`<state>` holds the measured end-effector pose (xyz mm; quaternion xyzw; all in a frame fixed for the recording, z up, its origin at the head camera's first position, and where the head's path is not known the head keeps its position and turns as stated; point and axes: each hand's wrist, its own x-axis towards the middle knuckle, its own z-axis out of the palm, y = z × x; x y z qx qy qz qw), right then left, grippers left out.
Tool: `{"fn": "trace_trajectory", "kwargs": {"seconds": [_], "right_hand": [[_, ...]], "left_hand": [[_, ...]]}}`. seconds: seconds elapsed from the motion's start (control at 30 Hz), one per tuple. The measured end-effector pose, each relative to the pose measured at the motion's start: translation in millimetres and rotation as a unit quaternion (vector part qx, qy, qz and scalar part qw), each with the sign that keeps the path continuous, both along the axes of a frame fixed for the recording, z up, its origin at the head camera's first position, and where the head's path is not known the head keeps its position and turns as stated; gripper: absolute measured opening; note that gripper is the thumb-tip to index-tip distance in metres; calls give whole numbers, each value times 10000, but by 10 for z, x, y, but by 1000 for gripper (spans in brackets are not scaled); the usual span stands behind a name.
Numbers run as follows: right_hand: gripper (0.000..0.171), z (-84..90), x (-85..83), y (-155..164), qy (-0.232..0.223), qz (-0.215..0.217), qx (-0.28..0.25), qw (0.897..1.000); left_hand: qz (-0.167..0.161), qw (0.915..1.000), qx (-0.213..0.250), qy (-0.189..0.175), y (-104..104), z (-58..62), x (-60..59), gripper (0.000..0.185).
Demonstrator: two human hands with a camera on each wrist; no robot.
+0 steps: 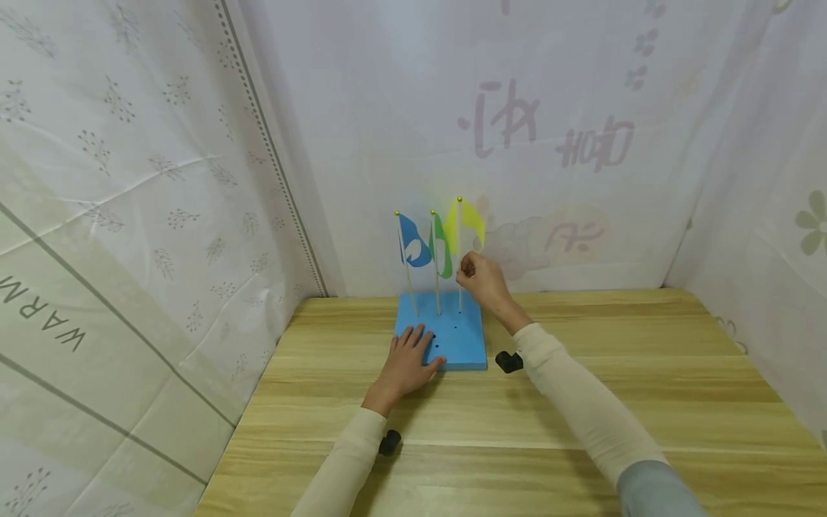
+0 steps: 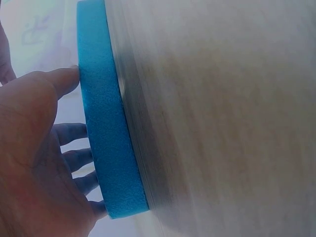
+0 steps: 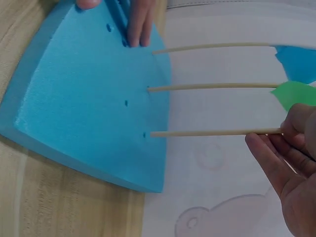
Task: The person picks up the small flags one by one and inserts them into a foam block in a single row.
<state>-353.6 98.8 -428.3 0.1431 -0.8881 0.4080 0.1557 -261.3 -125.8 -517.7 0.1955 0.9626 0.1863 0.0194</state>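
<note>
Head view: my right hand (image 1: 486, 280) pinches the yellow flag's stick (image 1: 459, 287), which stands in the blue foam block (image 1: 461, 337) beside the green flag (image 1: 441, 248) and blue flag (image 1: 412, 244). My left hand (image 1: 408, 360) presses flat, fingers spread, on the block. Tugging sideways could snap the stick or tear the foam.

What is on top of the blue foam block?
Three flags stand in the foam block: blue, green, yellow. The left hand presses its near corner, covering any holes beneath.
</note>
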Motion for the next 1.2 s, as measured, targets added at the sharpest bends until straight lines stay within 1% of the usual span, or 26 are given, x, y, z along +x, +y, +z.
{"fn": "trace_trajectory", "kwargs": {"seconds": [0.2, 0.4, 0.6, 0.73, 1.03, 1.2], "right_hand": [[8, -64, -10, -37, 77, -119, 110, 9998], [8, -112, -22, -33, 158, -84, 76, 9998], [9, -175, -23, -24, -49, 94, 125, 9999], [10, -197, -31, -24, -105, 64, 60, 9999], [10, -217, -54, -20, -202, -4, 90, 9998], [11, -192, -40, -11, -275, -14, 108, 9996]], "left_hand": [[-27, 10000, 44, 42, 0, 6, 6, 70], [-33, 9999, 26, 92, -8, 7, 27, 70], [-45, 9999, 10, 136, -6, 5, 19, 70], [-52, 9998, 20, 168, -5, 3, 3, 70], [-32, 9999, 20, 99, -21, 7, 3, 70], [-55, 9999, 37, 95, -22, 22, 7, 70]]}}
